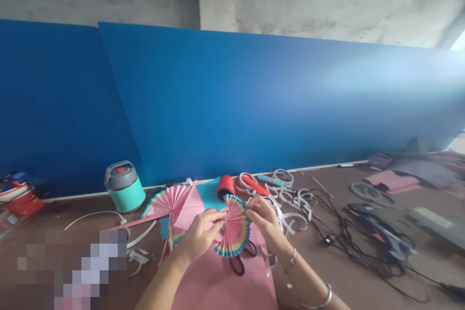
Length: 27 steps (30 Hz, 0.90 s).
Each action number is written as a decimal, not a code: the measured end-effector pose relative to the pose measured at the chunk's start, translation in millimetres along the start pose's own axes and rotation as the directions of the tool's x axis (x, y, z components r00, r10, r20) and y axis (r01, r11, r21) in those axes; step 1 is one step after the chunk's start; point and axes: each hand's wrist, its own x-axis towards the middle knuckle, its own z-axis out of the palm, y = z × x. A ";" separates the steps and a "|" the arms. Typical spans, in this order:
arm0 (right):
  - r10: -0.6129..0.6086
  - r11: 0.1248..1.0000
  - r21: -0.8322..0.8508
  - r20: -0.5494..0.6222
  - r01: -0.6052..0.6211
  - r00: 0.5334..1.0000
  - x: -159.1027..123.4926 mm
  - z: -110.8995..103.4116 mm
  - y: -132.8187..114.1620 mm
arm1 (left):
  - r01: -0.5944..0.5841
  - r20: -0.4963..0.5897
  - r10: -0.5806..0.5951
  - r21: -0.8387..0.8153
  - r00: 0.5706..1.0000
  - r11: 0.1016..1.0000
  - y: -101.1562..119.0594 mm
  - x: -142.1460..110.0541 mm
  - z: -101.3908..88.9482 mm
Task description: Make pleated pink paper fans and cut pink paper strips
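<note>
Between my hands is a small pleated paper fan (238, 227), pink toward the middle with yellow and blue bands along its rim. My left hand (203, 232) pinches it near the centre of its folds. At its upper right rim, my right hand (264, 218) has thumb and fingertips closed on the edge. Below the fan lies a pink sheet (221, 286), with black loops (238, 266) resembling scissor handles partly hidden by the fan. A second, larger pleated fan (169, 203) rests on the table just beyond my left hand.
A red roll (225, 185) and blue paper (209, 193) sit behind the fan. White strips (290, 198) curl at the right, near black cables (345, 232) and a dark blue tool (385, 237). A teal container (127, 193) stands left. A blue partition (254, 106) borders the table.
</note>
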 end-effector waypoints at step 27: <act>-0.135 0.921 -0.353 0.103 0.163 0.986 -7.6 4.8 6.6 | 0.324 -0.080 -0.378 -0.372 0.923 0.870 -7.8 4.9 -3.2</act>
